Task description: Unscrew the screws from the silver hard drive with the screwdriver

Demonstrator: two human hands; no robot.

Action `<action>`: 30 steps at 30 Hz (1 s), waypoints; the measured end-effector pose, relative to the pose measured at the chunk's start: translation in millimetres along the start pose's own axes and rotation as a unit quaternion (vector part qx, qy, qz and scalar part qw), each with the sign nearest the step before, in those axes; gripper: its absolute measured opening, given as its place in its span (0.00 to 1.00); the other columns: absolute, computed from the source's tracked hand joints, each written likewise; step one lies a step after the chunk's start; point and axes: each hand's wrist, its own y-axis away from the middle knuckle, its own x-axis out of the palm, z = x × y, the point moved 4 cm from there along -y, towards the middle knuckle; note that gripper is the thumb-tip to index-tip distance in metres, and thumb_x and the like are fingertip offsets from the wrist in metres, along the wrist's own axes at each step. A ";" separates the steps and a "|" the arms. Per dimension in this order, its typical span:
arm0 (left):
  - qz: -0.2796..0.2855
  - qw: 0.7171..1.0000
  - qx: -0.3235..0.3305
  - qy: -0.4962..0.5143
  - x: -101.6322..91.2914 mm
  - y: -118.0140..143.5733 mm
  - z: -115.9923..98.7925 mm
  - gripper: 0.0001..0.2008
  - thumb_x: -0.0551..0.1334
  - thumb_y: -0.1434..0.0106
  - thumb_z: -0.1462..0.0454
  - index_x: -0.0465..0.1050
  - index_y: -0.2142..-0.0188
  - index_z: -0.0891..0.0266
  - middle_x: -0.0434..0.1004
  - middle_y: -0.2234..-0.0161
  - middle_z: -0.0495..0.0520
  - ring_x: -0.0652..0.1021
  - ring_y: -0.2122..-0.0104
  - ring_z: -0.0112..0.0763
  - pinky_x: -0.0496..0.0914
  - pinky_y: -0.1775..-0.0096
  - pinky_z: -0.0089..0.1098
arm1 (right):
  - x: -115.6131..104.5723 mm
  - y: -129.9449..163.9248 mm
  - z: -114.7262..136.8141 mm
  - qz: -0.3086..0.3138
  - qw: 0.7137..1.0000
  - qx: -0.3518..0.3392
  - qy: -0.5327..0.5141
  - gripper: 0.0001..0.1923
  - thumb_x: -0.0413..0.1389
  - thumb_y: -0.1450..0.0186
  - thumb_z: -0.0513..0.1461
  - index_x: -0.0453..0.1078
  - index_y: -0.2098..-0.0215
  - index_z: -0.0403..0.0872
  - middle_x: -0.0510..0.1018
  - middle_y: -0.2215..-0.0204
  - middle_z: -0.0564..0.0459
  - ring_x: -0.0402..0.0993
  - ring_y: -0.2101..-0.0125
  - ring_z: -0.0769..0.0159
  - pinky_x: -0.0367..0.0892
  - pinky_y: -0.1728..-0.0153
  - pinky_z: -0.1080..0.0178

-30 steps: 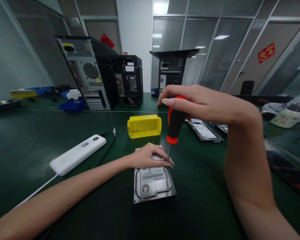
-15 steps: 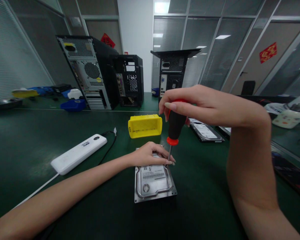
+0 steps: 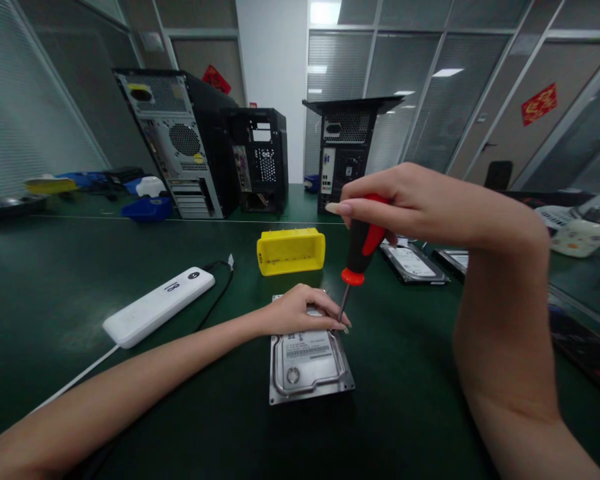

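A silver hard drive [image 3: 307, 370] with a white label lies flat on the green table in front of me. My left hand [image 3: 305, 310] rests across its far part and holds it, thumb and fingertips on either side of a screwdriver's tip. From above, my right hand [image 3: 390, 203] grips the black and red handle of that screwdriver [image 3: 359, 250], with the thumb stretched along the top. The screwdriver's shaft slants down to the drive's right edge. My fingers partly hide the tip and whatever it touches.
Beyond the drive stands a yellow bin [image 3: 291, 252]. On the left lies a white power bank [image 3: 159, 307] with cables. More hard drives [image 3: 414, 262] lie at the right. Computer cases [image 3: 180, 143] and a blue tray [image 3: 147, 209] stand at the back.
The screwdriver's handle has tilted further right, and my right hand has shifted right with its fingers changed on the handle. My left hand and the hard drive have stayed in place.
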 end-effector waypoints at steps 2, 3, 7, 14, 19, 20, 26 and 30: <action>-0.005 1.000 0.010 -0.018 0.5 0.3 -1.6 0.08 0.65 0.36 0.65 0.81 0.59 0.64 0.83 0.61 0.56 0.79 0.61 0.32 0.71 0.57 0.29 | -1.2 0.9 0.4 -0.008 1.000 0.002 0.013 0.27 0.44 0.30 0.54 0.67 0.71 0.41 0.64 0.79 0.56 0.58 0.80 0.78 0.52 0.78 0.68; -0.005 1.000 0.014 -0.026 0.7 0.5 -2.4 0.08 0.65 0.36 0.65 0.81 0.59 0.64 0.83 0.61 0.56 0.79 0.61 0.31 0.71 0.56 0.29 | -1.9 1.7 1.2 -0.012 1.000 -0.001 0.017 0.27 0.43 0.29 0.53 0.67 0.71 0.41 0.65 0.79 0.56 0.58 0.79 0.77 0.52 0.77 0.67; 0.002 0.998 0.026 -0.049 0.6 0.6 -5.0 0.08 0.65 0.36 0.66 0.82 0.59 0.63 0.83 0.61 0.56 0.80 0.60 0.32 0.71 0.56 0.28 | -2.7 5.6 8.6 0.003 0.999 -0.043 -0.008 0.21 0.41 0.28 0.44 0.71 0.64 0.40 0.71 0.71 0.53 0.64 0.73 0.74 0.57 0.72 0.67; 0.013 0.999 0.013 -0.032 -0.4 1.8 -6.2 0.07 0.64 0.35 0.65 0.82 0.60 0.63 0.83 0.59 0.57 0.81 0.58 0.34 0.72 0.54 0.31 | -1.4 7.2 19.1 0.035 0.996 -0.064 -0.055 0.21 0.43 0.27 0.47 0.70 0.61 0.41 0.72 0.69 0.54 0.66 0.70 0.74 0.59 0.70 0.68; 0.018 1.000 0.004 -0.020 0.1 2.8 -7.6 0.08 0.64 0.35 0.65 0.81 0.59 0.65 0.83 0.59 0.58 0.81 0.59 0.34 0.73 0.55 0.31 | -2.3 5.2 17.3 0.046 0.995 -0.061 -0.060 0.23 0.46 0.28 0.49 0.73 0.64 0.41 0.72 0.72 0.54 0.64 0.73 0.76 0.57 0.73 0.69; 0.018 1.000 0.002 -0.014 0.3 2.7 -7.5 0.08 0.64 0.35 0.65 0.81 0.59 0.65 0.83 0.59 0.58 0.81 0.60 0.34 0.73 0.55 0.31 | -2.5 4.6 16.4 0.041 0.996 -0.060 -0.055 0.24 0.46 0.28 0.50 0.74 0.64 0.40 0.72 0.72 0.53 0.65 0.73 0.76 0.57 0.73 0.70; -0.006 0.999 -0.013 0.032 -0.8 1.8 -3.8 0.10 0.67 0.38 0.63 0.80 0.59 0.67 0.83 0.58 0.59 0.81 0.59 0.34 0.72 0.54 0.32 | -1.2 2.0 15.9 0.019 0.995 -0.075 -0.070 0.23 0.49 0.30 0.50 0.75 0.59 0.39 0.76 0.67 0.50 0.69 0.73 0.76 0.61 0.74 0.72; -0.039 0.996 -0.040 0.069 -2.7 2.8 1.6 0.11 0.69 0.41 0.62 0.80 0.61 0.66 0.83 0.61 0.58 0.80 0.63 0.32 0.73 0.58 0.31 | 0.1 4.1 18.5 0.044 0.993 -0.060 -0.094 0.21 0.49 0.30 0.48 0.71 0.50 0.41 0.78 0.65 0.52 0.70 0.77 0.79 0.64 0.79 0.75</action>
